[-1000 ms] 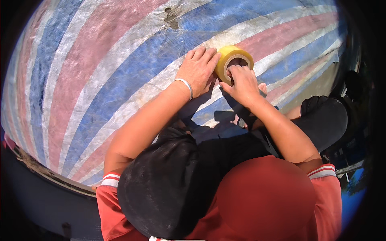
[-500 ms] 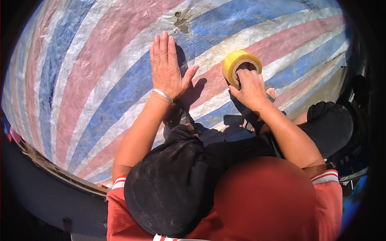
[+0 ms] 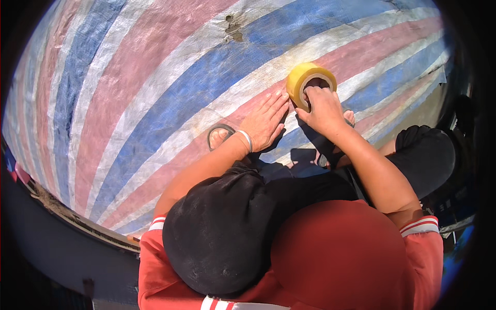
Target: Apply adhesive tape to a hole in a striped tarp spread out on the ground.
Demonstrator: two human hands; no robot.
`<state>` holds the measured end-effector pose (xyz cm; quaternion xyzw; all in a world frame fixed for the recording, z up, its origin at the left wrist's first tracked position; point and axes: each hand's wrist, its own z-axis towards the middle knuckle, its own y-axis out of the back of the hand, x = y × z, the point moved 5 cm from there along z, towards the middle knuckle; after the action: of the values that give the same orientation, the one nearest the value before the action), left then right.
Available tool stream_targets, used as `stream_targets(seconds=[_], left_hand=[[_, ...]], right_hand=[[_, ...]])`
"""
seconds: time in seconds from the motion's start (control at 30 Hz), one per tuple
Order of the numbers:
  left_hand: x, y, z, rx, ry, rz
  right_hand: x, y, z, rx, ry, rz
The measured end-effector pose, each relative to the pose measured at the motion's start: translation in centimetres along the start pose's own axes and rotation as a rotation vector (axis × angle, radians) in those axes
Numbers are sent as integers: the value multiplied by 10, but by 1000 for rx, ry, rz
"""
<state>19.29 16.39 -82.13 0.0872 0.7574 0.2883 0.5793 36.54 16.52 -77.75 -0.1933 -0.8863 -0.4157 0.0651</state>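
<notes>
The right hand (image 3: 324, 111) clamps its fingers on the yellow tape roll (image 3: 296, 81); beside it, the left hand (image 3: 263, 123) has fingers extended.

1. Base: woven plastic tarp (image 3: 155, 62), blue/white/faded-red stripes, wrinkled, dirt-stained.
2. Ragged tear (image 3: 235, 30) near the far edge of view, brownish patch showing.
3. Yellow tape roll (image 3: 298, 80) tipped on its rim; on tarp or just above, can't tell.
4. Left hand (image 3: 263, 121) palm down, flat on it, fingertips just beside roll.
5. Left foot (image 3: 219, 136), dark sandal, on tarp.
6. Hard shadows around hands.
</notes>
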Motion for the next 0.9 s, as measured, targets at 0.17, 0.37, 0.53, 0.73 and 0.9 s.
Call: stream_targets(seconds=[0.17, 0.37, 0.53, 0.73, 0.9], left_hand=[[19, 74, 0, -283, 96, 175], [57, 58, 6, -81, 213, 474], [11, 17, -8, -59, -30, -30], [10, 61, 25, -571, 235, -444], [4, 95, 37, -569, 60, -333]], right_hand=[[0, 2, -5, -42, 12, -21], [5, -2, -4, -71, 40, -15], [-2, -4, -3, -43, 41, -79], [-5, 8, -23, -217, 106, 62], [12, 37, -33, -310, 209, 129]])
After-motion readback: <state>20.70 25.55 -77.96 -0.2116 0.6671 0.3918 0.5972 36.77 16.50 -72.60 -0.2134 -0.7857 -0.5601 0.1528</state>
